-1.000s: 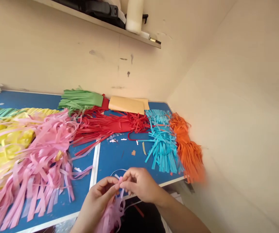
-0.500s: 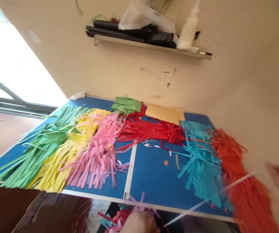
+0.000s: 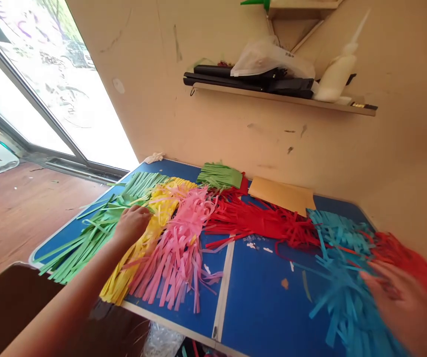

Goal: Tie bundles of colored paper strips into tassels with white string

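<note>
Fringed paper bundles lie on a blue table (image 3: 265, 297). My left hand (image 3: 134, 220) rests on the green fringe (image 3: 98, 233), beside the yellow fringe (image 3: 161, 213); its fingers point down into the strips and their tips are hidden. Right of it is the pink fringe (image 3: 184, 228). Over the blue fringe (image 3: 347, 287) at the right is my right hand (image 3: 402, 297), blurred, near the orange-red fringe (image 3: 410, 258); its grip cannot be made out. Red fringe (image 3: 258, 218) stretches across the middle.
Tan paper (image 3: 282, 193) and a short green fringe (image 3: 221, 176) lie at the table's back. A wall shelf (image 3: 280, 99) holds black items, a plastic bag (image 3: 269, 57) and a white bottle (image 3: 336, 74). A cardboard box (image 3: 9, 297) stands at the lower left.
My left hand has moved from the bottom centre up to the green fringe. My right hand has come in over the blue fringe. The white strip has gone from view, and the camera view has shifted.
</note>
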Demonstrator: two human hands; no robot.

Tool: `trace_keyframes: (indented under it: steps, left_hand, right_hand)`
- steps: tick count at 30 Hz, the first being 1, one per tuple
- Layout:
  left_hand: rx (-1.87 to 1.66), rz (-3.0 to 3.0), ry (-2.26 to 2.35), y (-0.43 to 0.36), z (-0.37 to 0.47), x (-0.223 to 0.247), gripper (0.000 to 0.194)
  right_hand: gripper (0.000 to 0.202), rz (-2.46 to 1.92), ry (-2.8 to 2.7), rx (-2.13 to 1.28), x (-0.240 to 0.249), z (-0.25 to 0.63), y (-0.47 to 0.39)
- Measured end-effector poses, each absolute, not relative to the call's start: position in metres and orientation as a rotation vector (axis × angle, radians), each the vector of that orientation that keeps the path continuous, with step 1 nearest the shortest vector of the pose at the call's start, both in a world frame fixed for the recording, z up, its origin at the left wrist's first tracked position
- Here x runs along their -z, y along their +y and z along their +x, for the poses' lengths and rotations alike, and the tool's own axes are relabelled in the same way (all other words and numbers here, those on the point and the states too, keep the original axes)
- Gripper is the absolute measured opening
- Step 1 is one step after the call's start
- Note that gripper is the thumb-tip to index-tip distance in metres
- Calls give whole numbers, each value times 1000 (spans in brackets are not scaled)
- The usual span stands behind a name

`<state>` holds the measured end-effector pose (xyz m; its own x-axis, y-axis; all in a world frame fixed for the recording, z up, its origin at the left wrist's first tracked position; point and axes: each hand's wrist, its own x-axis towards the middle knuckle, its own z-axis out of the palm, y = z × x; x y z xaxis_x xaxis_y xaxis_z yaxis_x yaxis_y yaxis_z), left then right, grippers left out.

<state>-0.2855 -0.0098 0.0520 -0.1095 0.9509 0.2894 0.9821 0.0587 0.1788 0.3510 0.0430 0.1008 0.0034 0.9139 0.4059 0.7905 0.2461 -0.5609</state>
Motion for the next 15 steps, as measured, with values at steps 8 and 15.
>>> trace_keyframes:
  steps: [8,15]
  left_hand:
    - [248,-2356,-2026,18,-311,-39,25]
    - [227,-2388,-2038,19,-328,-40,26]
  right_hand:
    - [32,-1351,-2106,-418,-76,227,47]
    - [20,-850,-2382,-573,-79,132,43]
